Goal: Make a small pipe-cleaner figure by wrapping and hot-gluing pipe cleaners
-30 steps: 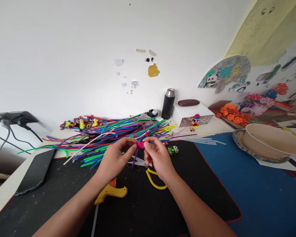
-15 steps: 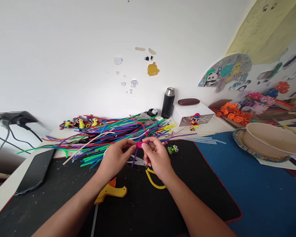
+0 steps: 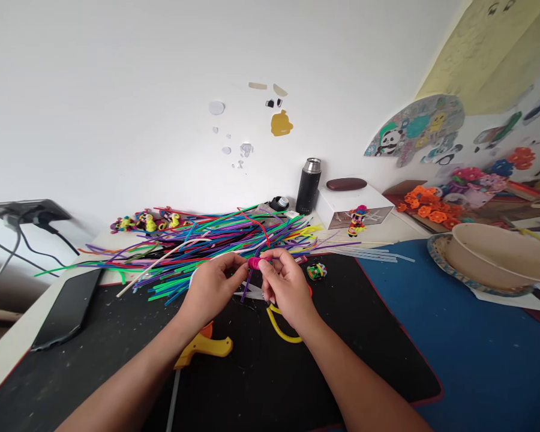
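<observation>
Between the fingertips of both hands is a small, tightly wound magenta pipe cleaner coil [image 3: 254,263]. My left hand [image 3: 216,282] pinches its left end, and my right hand [image 3: 288,282] grips the other end, partly covering it. A purple pipe cleaner [image 3: 246,288] sticks down just below the coil; whether it is joined to it I cannot tell. Under my right hand lie scissors, their yellow handle loop [image 3: 282,330] and part of the blades showing. A yellow glue gun [image 3: 207,345] rests on the black mat [image 3: 270,390], partly behind my left forearm.
A wide heap of coloured pipe cleaners [image 3: 198,243] spreads behind my hands. A small green figure piece [image 3: 316,272] lies to their right. Farther back stand a black flask [image 3: 308,187], a white box [image 3: 378,207] and a small figure [image 3: 357,221]. A phone [image 3: 65,309] lies left, a bowl [image 3: 499,255] right.
The view has shifted slightly. Both hands keep the same hold on the magenta coil; nothing on the table has visibly moved.
</observation>
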`<action>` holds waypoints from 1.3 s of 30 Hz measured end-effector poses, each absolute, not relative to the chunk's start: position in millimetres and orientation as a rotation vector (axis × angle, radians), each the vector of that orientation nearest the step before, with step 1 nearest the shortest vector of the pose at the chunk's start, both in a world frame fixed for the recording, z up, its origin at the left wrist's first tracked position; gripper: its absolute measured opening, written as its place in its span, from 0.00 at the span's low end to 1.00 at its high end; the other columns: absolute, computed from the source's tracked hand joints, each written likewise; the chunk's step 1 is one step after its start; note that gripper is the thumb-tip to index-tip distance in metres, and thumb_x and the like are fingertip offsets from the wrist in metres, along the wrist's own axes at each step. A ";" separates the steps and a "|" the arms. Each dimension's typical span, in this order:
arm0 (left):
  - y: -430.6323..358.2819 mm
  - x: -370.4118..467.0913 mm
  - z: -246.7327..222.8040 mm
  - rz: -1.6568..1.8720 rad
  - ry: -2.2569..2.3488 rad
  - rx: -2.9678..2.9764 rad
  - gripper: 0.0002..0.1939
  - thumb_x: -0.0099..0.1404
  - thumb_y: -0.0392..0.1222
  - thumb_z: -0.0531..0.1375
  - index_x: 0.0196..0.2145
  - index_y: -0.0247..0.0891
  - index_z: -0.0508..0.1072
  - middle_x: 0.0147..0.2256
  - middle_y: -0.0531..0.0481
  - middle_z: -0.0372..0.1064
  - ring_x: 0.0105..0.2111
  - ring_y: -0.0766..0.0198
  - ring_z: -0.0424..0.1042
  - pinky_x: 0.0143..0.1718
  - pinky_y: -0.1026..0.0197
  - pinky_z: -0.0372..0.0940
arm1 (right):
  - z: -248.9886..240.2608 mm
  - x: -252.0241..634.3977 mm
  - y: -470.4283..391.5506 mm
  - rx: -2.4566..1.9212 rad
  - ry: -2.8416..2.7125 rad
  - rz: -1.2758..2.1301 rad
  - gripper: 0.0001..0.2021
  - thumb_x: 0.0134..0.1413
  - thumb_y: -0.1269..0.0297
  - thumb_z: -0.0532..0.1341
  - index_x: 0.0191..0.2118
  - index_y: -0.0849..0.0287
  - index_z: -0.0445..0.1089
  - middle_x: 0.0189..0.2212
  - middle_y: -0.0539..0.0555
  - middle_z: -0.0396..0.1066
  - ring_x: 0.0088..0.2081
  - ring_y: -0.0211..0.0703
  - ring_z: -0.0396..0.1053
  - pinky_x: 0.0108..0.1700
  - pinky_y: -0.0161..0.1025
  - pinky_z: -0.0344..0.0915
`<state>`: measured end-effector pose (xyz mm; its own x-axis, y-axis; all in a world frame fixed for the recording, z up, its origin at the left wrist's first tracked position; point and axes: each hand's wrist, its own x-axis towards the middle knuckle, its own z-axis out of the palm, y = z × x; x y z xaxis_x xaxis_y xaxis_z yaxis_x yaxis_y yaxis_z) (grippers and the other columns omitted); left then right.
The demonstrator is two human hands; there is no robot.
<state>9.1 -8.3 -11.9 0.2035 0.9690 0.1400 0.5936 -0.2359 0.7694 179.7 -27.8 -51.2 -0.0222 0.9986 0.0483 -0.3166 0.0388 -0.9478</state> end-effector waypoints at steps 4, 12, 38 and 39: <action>-8.3 9.3 -11.1 0.806 1.450 1.887 0.18 0.69 0.57 0.60 0.33 0.41 0.79 0.29 0.51 0.80 0.29 0.57 0.76 0.33 0.60 0.66 | -49.5 179.4 -28.3 -0.924 -1.014 1.338 0.18 0.61 0.46 0.68 0.44 0.55 0.68 0.16 0.40 0.64 0.15 0.35 0.61 0.17 0.31 0.52; -5.0 7.6 -15.3 0.821 1.376 1.805 0.19 0.70 0.59 0.60 0.36 0.42 0.81 0.31 0.49 0.81 0.32 0.55 0.78 0.36 0.59 0.68 | -48.4 181.4 -28.8 -0.918 -0.981 1.331 0.20 0.60 0.43 0.69 0.44 0.54 0.69 0.17 0.40 0.64 0.15 0.35 0.61 0.17 0.30 0.52; -2.9 5.2 -15.5 0.846 1.346 1.773 0.19 0.67 0.60 0.63 0.34 0.42 0.82 0.31 0.49 0.82 0.31 0.55 0.77 0.33 0.59 0.68 | -48.4 181.6 -29.3 -0.910 -0.974 1.344 0.20 0.61 0.43 0.69 0.44 0.54 0.69 0.18 0.40 0.64 0.15 0.35 0.62 0.17 0.31 0.52; -2.8 5.1 -15.6 0.845 1.345 1.772 0.19 0.67 0.60 0.63 0.34 0.42 0.82 0.31 0.49 0.82 0.31 0.55 0.78 0.33 0.59 0.68 | -48.2 181.5 -29.3 -0.909 -0.976 1.345 0.20 0.60 0.43 0.69 0.44 0.54 0.69 0.18 0.40 0.64 0.15 0.35 0.62 0.17 0.31 0.52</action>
